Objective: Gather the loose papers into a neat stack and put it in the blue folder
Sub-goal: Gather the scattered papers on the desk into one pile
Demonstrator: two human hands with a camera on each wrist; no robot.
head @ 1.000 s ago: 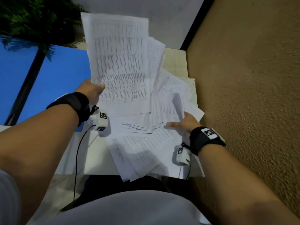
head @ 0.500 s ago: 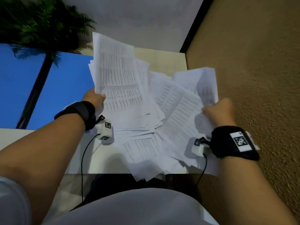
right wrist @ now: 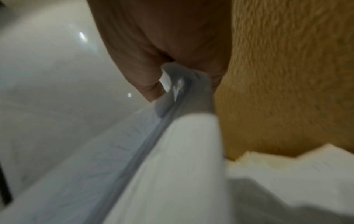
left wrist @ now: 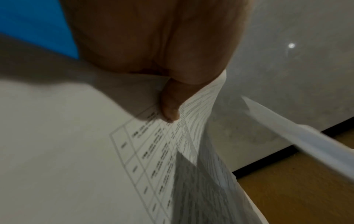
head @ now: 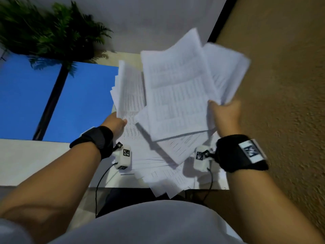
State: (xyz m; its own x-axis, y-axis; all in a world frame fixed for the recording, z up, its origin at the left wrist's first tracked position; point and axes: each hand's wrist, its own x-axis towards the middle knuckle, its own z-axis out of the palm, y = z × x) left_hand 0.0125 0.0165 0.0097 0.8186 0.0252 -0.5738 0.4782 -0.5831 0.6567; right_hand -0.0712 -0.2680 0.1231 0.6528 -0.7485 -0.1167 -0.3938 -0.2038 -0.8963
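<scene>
Hands, two: left hand [head: 115,122] and right hand [head: 226,114] each grip one paper sheaf [head: 177,95].

A pale table [head: 103,178] carries loose papers [head: 168,175] and a blue folder [head: 82,103] beside them.

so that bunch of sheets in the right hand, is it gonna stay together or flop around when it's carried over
Probably floppy: the sheets fan out unevenly above the right hand, which grips only one corner. Some could slide loose, since their edges are misaligned. They look light, curling and blurring in the air, unlike the pile on the table.
</scene>
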